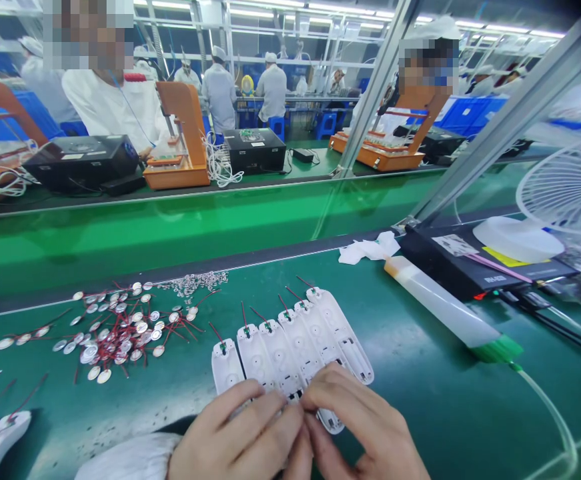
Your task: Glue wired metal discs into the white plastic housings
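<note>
white shells (290, 347) fanned in a row on green counter (420, 400), each already wired red at the top. loose discs (115, 330) heaped well to the left, many unused. left hand (240, 437) and right hand (360, 427) curled, fingertips pinched together over the row's near ends; what's pinched, hidden. tube (445, 310) lying right.

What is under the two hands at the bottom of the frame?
The near ends of a row of white plastic housings lie under the left hand and right hand. Their far ends show red wire leads. Anything pinched between the fingertips is covered.
</note>
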A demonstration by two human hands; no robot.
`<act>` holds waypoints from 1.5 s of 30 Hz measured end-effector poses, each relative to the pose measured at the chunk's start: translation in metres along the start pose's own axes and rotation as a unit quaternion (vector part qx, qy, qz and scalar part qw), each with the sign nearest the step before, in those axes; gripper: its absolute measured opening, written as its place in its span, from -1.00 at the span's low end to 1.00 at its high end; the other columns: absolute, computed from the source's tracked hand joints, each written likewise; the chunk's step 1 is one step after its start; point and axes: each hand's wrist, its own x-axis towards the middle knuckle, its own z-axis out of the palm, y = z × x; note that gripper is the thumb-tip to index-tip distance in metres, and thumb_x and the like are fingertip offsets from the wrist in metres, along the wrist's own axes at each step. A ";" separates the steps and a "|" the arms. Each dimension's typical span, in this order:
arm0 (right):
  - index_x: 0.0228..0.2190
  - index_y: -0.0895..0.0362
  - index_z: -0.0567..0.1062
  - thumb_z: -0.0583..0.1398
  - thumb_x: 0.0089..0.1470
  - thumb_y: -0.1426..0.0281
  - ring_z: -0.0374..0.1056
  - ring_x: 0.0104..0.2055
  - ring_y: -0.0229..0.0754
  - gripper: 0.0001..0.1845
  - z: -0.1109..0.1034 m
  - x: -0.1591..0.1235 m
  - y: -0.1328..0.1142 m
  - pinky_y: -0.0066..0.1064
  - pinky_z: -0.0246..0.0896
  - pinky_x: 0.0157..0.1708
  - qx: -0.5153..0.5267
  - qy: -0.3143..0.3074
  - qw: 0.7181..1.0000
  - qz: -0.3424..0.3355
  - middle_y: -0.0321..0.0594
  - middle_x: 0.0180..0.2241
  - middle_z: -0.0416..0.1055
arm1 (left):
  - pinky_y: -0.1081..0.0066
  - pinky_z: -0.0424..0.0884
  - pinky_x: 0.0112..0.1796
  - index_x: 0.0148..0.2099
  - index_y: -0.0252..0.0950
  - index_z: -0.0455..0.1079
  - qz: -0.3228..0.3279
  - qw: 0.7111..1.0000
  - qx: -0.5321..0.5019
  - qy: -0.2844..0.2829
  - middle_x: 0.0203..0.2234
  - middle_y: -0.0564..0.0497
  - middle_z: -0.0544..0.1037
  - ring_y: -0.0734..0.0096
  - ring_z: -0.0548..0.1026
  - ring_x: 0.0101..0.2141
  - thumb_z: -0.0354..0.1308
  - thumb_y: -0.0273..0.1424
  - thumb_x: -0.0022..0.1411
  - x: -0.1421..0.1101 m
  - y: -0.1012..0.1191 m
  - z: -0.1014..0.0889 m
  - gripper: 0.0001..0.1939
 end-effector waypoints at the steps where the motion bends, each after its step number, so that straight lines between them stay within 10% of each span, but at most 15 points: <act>1: -0.43 0.15 0.35 0.01 -0.05 0.68 0.31 -0.50 -0.31 -0.76 0.001 -0.001 0.000 -0.52 0.27 -0.51 -0.004 0.000 1.000 -0.009 -0.31 -0.54 0.36 | 0.53 0.45 -0.29 -0.28 -0.25 0.41 -0.038 0.999 -0.033 -0.004 -0.42 0.11 0.56 0.53 0.50 -0.40 -0.01 -0.58 0.27 0.001 0.000 -0.001 -0.79; 13: -0.42 0.22 0.43 -0.07 0.17 0.63 0.41 -0.39 -0.18 -0.69 0.003 -0.011 0.001 -0.37 0.35 -0.39 -0.159 -0.043 0.979 -0.120 -0.21 -0.52 0.44 | 0.57 0.29 -0.45 -0.45 -0.28 0.36 -0.365 0.852 -0.362 -0.098 -0.55 0.09 0.43 0.51 0.39 -0.49 0.12 -0.43 0.17 0.005 -0.007 -0.003 -0.86; 19: -0.39 0.22 0.44 -0.01 0.13 0.66 0.43 -0.33 -0.23 -0.74 0.001 -0.012 -0.003 -0.43 0.36 -0.22 -0.156 -0.032 0.979 -0.129 -0.21 -0.45 0.48 | 0.58 0.24 -0.63 -0.44 -0.28 0.17 -0.527 0.579 -0.583 -0.217 -0.63 0.13 0.34 0.57 0.29 -0.66 0.15 0.03 0.01 0.008 -0.008 0.001 -0.54; 21: -0.37 0.21 0.43 0.00 0.14 0.62 0.42 -0.32 -0.22 -0.77 0.002 -0.012 -0.003 -0.41 0.36 -0.20 -0.152 -0.012 0.982 -0.114 -0.21 -0.44 0.48 | 0.59 0.22 -0.66 -0.43 -0.26 0.13 -0.527 0.548 -0.607 -0.233 -0.63 0.14 0.32 0.58 0.29 -0.67 0.12 0.13 -0.04 0.008 -0.007 0.003 -0.46; 25: -0.38 0.18 0.40 0.00 0.15 0.59 0.40 -0.40 -0.25 -0.80 0.004 -0.009 -0.001 -0.40 0.39 -0.31 -0.132 0.019 0.987 -0.085 -0.24 -0.48 0.45 | 0.59 0.19 -0.68 -0.43 -0.25 0.11 -0.521 0.602 -0.553 -0.246 -0.64 0.15 0.28 0.58 0.27 -0.69 -0.05 0.13 0.11 0.006 0.000 0.004 -0.50; 30: -0.38 0.19 0.38 0.00 0.12 0.61 0.40 -0.43 -0.24 -0.81 0.006 -0.006 0.000 -0.39 0.39 -0.33 -0.136 0.028 0.987 -0.081 -0.25 -0.50 0.43 | 0.53 0.28 -0.55 -0.43 -0.24 0.18 -0.342 0.890 -0.241 -0.182 -0.59 0.07 0.39 0.47 0.37 -0.59 -0.20 -0.31 0.34 -0.005 0.010 0.009 -0.70; 33: -0.37 0.19 0.38 -0.02 0.14 0.59 0.42 -0.41 -0.22 -0.79 0.006 -0.007 -0.002 -0.39 0.40 -0.35 -0.145 0.013 0.985 -0.096 -0.21 -0.48 0.45 | 0.52 0.26 -0.59 -0.41 -0.23 0.22 -0.244 0.952 -0.095 -0.158 -0.57 0.07 0.41 0.44 0.40 -0.60 -0.19 -0.42 0.33 -0.010 0.012 0.009 -0.73; 39: -0.36 0.18 0.38 0.00 0.05 0.67 0.40 -0.40 -0.22 -0.77 0.008 -0.008 -0.006 -0.37 0.40 -0.32 -0.080 -0.027 0.993 -0.084 -0.21 -0.48 0.44 | 0.51 0.23 -0.55 -0.47 -0.23 0.16 -0.299 0.926 -0.127 -0.192 -0.61 0.08 0.36 0.45 0.32 -0.60 -0.20 -0.43 0.30 0.002 0.003 -0.002 -0.71; 45: -0.44 0.14 0.34 -0.01 -0.01 0.69 0.27 -0.53 -0.29 -0.75 0.007 -0.001 -0.010 -0.48 0.28 -0.54 0.055 -0.019 0.998 -0.010 -0.29 -0.56 0.34 | 0.53 0.12 -0.59 -0.56 -0.23 -0.01 -0.402 0.791 -0.354 -0.295 -0.69 0.16 0.12 0.50 0.12 -0.61 -0.23 -0.23 0.27 0.011 -0.006 0.001 -0.64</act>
